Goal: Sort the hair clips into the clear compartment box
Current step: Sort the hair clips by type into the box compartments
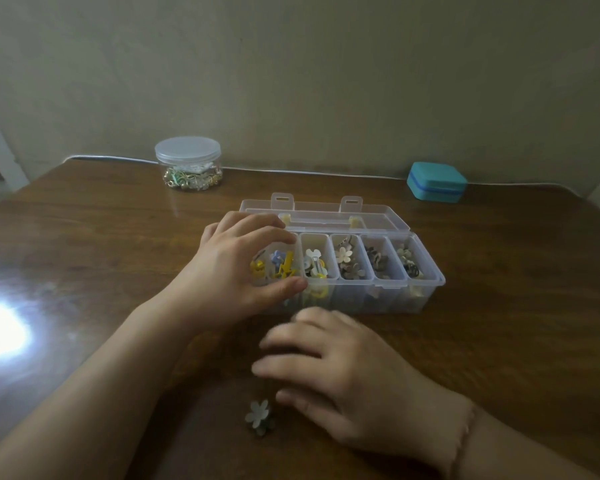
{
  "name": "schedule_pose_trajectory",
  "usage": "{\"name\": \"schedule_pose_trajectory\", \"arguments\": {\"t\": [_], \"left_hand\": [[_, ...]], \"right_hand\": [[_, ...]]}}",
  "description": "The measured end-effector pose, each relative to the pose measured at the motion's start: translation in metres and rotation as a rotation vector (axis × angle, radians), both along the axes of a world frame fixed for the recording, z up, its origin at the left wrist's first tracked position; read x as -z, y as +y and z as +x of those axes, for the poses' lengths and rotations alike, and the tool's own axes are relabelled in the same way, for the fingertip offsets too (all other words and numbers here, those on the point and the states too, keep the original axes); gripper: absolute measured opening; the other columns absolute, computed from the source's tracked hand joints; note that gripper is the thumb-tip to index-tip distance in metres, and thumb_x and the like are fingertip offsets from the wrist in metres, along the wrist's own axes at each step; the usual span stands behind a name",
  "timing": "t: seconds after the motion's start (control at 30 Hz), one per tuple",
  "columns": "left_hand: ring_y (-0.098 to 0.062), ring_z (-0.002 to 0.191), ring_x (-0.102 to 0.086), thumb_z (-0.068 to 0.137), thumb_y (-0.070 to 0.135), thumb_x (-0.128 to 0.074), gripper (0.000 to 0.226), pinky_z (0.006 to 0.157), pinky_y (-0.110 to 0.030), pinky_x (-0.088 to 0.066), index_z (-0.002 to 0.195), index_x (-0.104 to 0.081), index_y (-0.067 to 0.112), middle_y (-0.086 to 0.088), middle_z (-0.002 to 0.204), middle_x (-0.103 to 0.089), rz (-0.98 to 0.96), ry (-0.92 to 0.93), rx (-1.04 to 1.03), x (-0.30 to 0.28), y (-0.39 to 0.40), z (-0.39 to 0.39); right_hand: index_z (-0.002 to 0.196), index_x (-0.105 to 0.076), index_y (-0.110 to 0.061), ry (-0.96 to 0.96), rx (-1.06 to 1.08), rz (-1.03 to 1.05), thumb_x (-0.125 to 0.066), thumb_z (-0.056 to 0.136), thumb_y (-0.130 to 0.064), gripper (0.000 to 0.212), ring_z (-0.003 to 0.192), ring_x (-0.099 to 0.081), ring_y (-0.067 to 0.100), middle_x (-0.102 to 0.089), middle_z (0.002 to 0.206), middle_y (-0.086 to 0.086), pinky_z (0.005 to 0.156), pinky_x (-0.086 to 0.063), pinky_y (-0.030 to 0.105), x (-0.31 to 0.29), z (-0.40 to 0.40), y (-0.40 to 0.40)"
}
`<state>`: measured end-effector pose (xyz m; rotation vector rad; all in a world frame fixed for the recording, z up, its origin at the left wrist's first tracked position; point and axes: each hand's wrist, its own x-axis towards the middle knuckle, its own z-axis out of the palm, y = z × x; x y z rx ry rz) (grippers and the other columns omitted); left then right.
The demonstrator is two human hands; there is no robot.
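Here the clear box [426,280] sits on the brown table [101,258] with its lid [378,216] folded back behind it. The left hand [236,268] grips the left end of the box, with the thumb on the front edge and the fingers curled over the back edge. Yellow and blue clips [279,266] show in the box's left slot, just beside that hand. The other slots of the box hold white, brown and dark flower clips [347,261]. The right hand [329,372] is in front of the box, low over the table, fingers loose and a bit blurry, holding nothing. One pale flower clip [258,415] lies on the table in front of the box, near the right thumb. Behind the box to the left stands a round jar [187,164]. Behind the box to the right sits a blue case [436,181].
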<state>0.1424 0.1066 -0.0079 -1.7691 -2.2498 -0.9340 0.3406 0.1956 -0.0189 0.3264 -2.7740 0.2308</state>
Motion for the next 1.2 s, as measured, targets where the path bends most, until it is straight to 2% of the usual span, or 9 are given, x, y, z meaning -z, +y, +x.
{"name": "schedule_pose_trajectory", "arguments": {"t": [0.17, 0.4, 0.53, 0.67, 0.83, 0.93, 1.03, 1.13, 1.2], "left_hand": [[-0.010, 0.130, -0.034, 0.074, 0.078, -0.049, 0.063, 0.106, -0.046, -0.029, 0.122, -0.060, 0.038, 0.018, 0.133, -0.050, -0.018, 0.002, 0.005, -0.001, 0.000, -0.001], [-0.011, 0.130, -0.035, 0.075, 0.078, -0.049, 0.062, 0.107, -0.048, -0.030, 0.121, -0.060, 0.038, 0.017, 0.132, -0.050, -0.010, 0.005, 0.009, 0.000, 0.001, -0.002], [-0.010, 0.132, -0.034, 0.074, 0.080, -0.047, 0.064, 0.108, -0.048, -0.029, 0.122, -0.059, 0.039, 0.018, 0.134, -0.049, -0.021, -0.001, 0.006, -0.001, 0.000, -0.002], [-0.010, 0.133, -0.031, 0.073, 0.080, -0.045, 0.066, 0.109, -0.047, -0.027, 0.123, -0.058, 0.040, 0.018, 0.135, -0.048, -0.042, -0.011, 0.008, -0.003, 0.000, -0.002], [-0.009, 0.132, -0.032, 0.074, 0.079, -0.047, 0.063, 0.108, -0.045, -0.028, 0.123, -0.058, 0.040, 0.019, 0.134, -0.048, -0.035, 0.003, 0.012, -0.002, 0.000, -0.002], [-0.010, 0.131, -0.034, 0.073, 0.080, -0.046, 0.065, 0.107, -0.045, -0.028, 0.122, -0.059, 0.039, 0.018, 0.133, -0.049, -0.033, 0.002, 0.006, -0.002, 0.000, -0.001], [-0.010, 0.129, -0.035, 0.073, 0.080, -0.047, 0.065, 0.106, -0.044, -0.029, 0.122, -0.060, 0.038, 0.018, 0.133, -0.050, -0.027, 0.002, 0.000, -0.002, -0.001, 0.000], [-0.010, 0.129, -0.034, 0.073, 0.079, -0.048, 0.065, 0.106, -0.043, -0.029, 0.122, -0.060, 0.038, 0.018, 0.133, -0.049, -0.028, -0.004, 0.000, -0.002, -0.001, 0.000], [-0.009, 0.131, -0.032, 0.073, 0.079, -0.047, 0.065, 0.107, -0.042, -0.027, 0.123, -0.059, 0.039, 0.018, 0.134, -0.048, -0.043, -0.006, 0.002, -0.003, -0.001, 0.000]], "right_hand": [[0.111, -0.068, -0.019, -0.066, -0.059, -0.028, -0.061, 0.091, -0.016, 0.021, 0.109, -0.049, 0.019, -0.061, 0.116, -0.002, 0.086, -0.048, 0.036, 0.008, -0.001, 0.005], [0.105, -0.068, -0.016, -0.049, 0.048, -0.146, -0.062, 0.087, -0.002, 0.023, 0.103, -0.050, 0.013, -0.056, 0.108, -0.001, 0.082, -0.050, 0.031, 0.003, 0.000, 0.014], [0.098, -0.070, -0.012, 0.075, 0.085, -0.245, -0.064, 0.078, 0.013, 0.033, 0.099, -0.055, 0.010, -0.060, 0.102, -0.001, 0.084, -0.049, 0.024, -0.007, 0.005, 0.023], [0.094, -0.071, -0.007, 0.491, 0.330, -0.329, -0.067, 0.082, 0.002, 0.015, 0.094, -0.062, 0.012, -0.066, 0.097, 0.003, 0.083, -0.053, 0.022, -0.023, 0.016, 0.042], [0.093, -0.071, -0.013, 0.521, 0.583, -0.319, -0.065, 0.083, -0.010, 0.012, 0.092, -0.062, 0.015, -0.068, 0.093, 0.000, 0.080, -0.056, 0.033, -0.023, 0.016, 0.053], [0.091, -0.070, -0.014, 0.469, 0.387, -0.305, -0.065, 0.084, -0.014, 0.009, 0.089, -0.060, 0.015, -0.066, 0.091, -0.001, 0.077, -0.052, 0.035, -0.018, 0.017, 0.038], [0.112, -0.071, -0.015, 0.116, 0.004, -0.309, -0.071, 0.087, -0.024, 0.026, 0.106, -0.059, 0.014, -0.064, 0.112, 0.000, 0.090, -0.049, 0.033, -0.015, 0.013, 0.011], [0.127, -0.063, -0.025, -0.089, -0.195, -0.053, -0.062, 0.093, -0.040, 0.037, 0.117, -0.052, 0.016, -0.055, 0.134, -0.001, 0.094, -0.046, 0.036, -0.001, 0.003, -0.003], [0.119, -0.066, -0.026, -0.085, -0.246, 0.034, -0.056, 0.097, -0.036, 0.026, 0.115, -0.051, 0.016, -0.058, 0.129, -0.002, 0.088, -0.047, 0.037, 0.007, 0.001, -0.006]]}}
